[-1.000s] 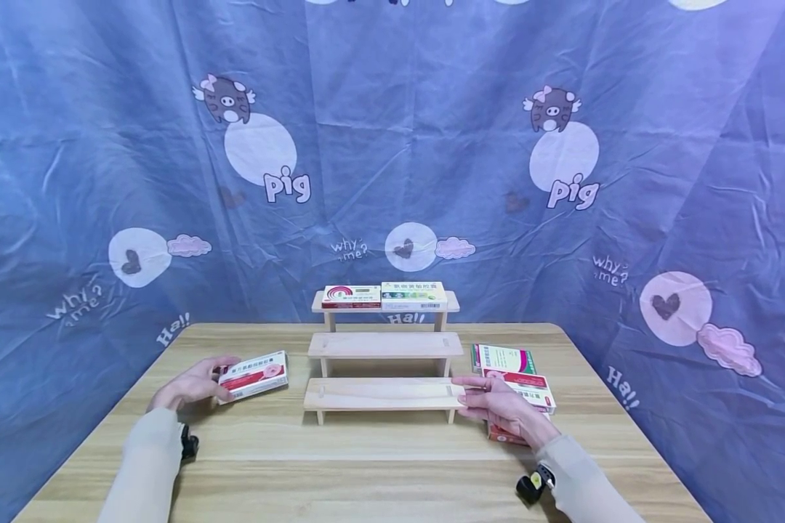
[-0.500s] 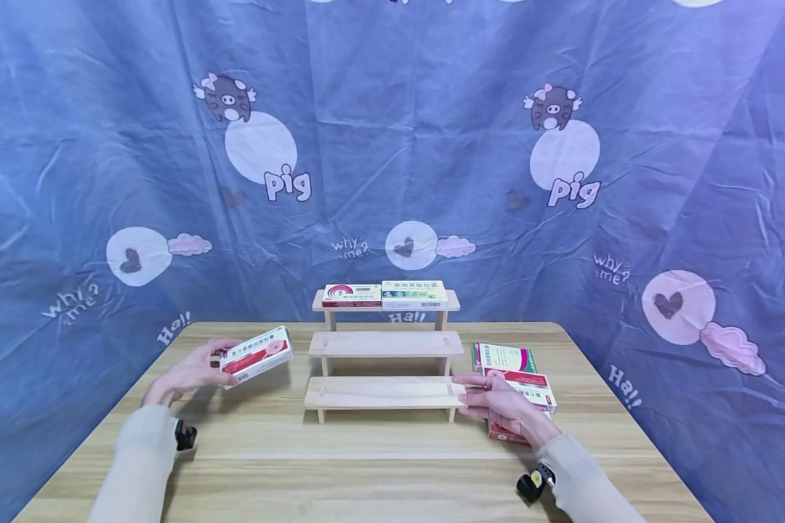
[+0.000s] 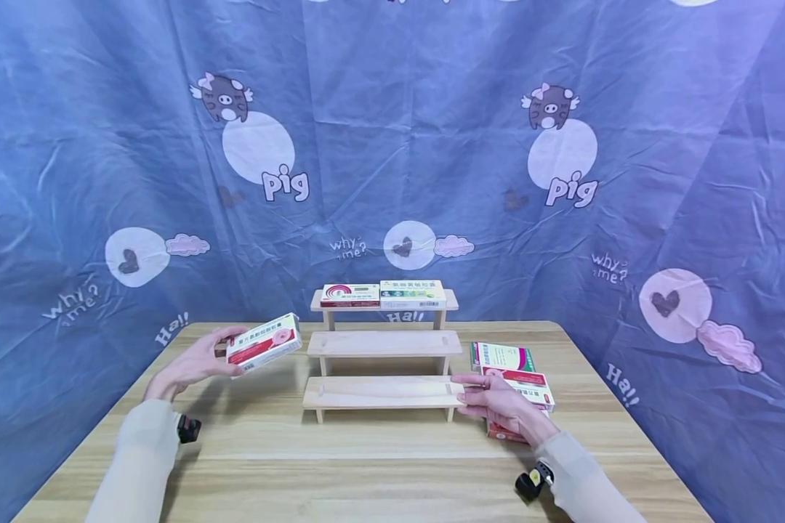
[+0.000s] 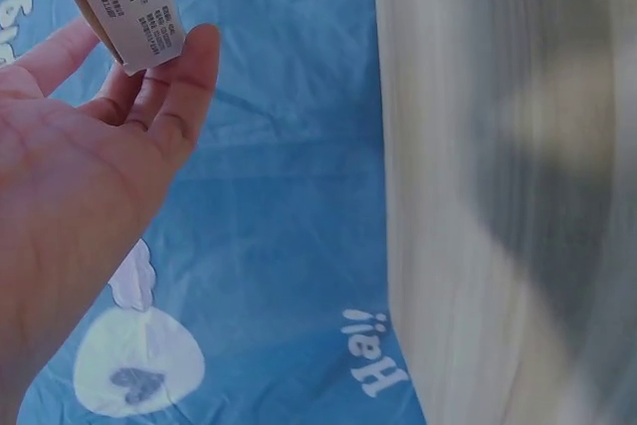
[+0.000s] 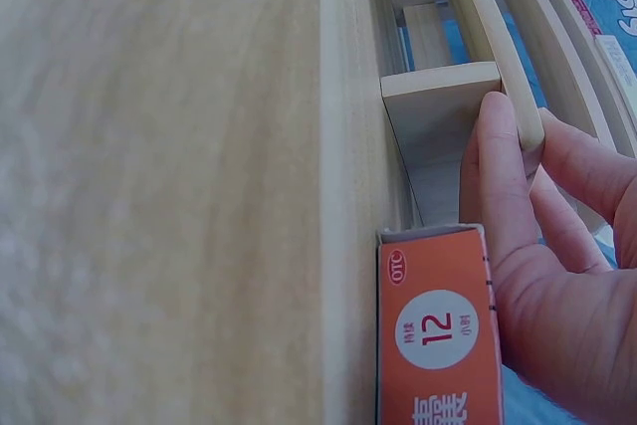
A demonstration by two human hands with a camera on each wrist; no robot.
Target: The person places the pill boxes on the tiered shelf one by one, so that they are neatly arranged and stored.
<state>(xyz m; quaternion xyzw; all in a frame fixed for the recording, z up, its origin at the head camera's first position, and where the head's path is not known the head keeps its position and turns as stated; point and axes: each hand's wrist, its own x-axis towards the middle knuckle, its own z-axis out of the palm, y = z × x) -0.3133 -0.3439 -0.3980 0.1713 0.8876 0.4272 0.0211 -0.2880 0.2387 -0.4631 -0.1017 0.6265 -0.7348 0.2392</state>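
Note:
My left hand (image 3: 195, 363) holds a red-and-white medicine box (image 3: 264, 344) by its left end, tilted and lifted above the table. In the left wrist view, the fingers (image 4: 184, 87) pinch the box, whose printed end faces the camera. At the right, my right hand (image 3: 500, 408) grips the right end of the lowest board of a three-step wooden display stand (image 3: 382, 392). From the right wrist view, fingers (image 5: 495, 146) lie on both sides of that board's end. An orange medicine box (image 5: 438, 330) lies just below this hand.
Two medicine boxes (image 3: 349, 296) sit side by side on the top step. To the right of the stand lie a green-and-white box (image 3: 504, 357), a red-and-white box (image 3: 530, 388) and an orange box, partly hidden by my hand. A patterned blue cloth (image 3: 392, 145) hangs behind the table (image 3: 340, 479).
My left hand has lifted the red-and-white medicine box off the table and moved it up and slightly right, tilting it. The right hand has stayed on the stand.

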